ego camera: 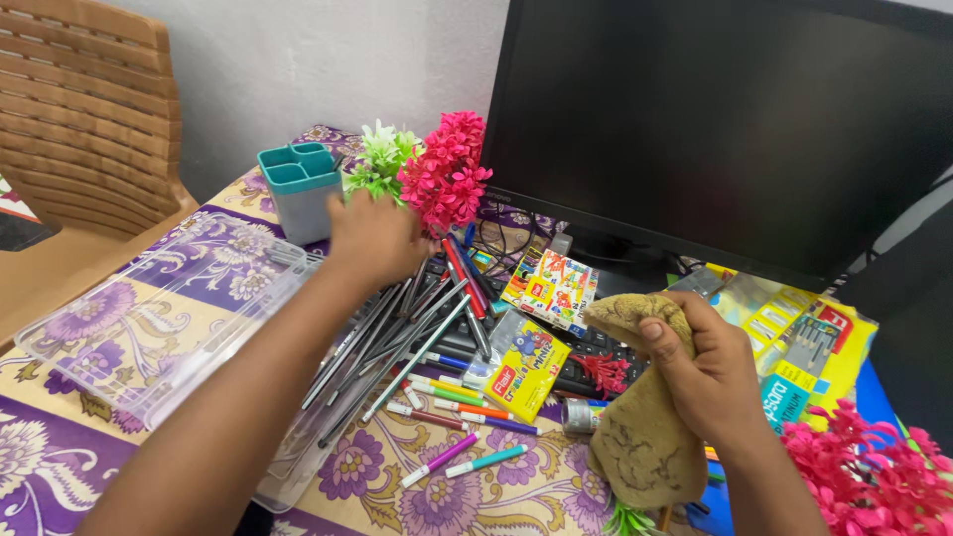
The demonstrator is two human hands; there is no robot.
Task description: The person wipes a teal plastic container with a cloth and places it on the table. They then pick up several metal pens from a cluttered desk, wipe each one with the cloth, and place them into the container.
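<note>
My left hand [375,238] reaches across the table and grips a bunch of artificial flowers [444,169], pink with a green and white sprig [380,156] beside it. My right hand [707,369] is closed on a tan, stained cloth [645,437] that hangs down over the table. Under my left forearm lies a heap of grey pens and pencils [397,333]. Coloured felt pens [457,402] lie loose on the flowered tablecloth between my hands.
A black monitor [735,129] stands at the back. A teal and grey pen holder [301,189] sits at the back left, a clear plastic box [159,318] at left. Crayon packs [526,362], a keyboard [586,347], stationery packets [794,342] and more pink flowers [874,476] crowd the right.
</note>
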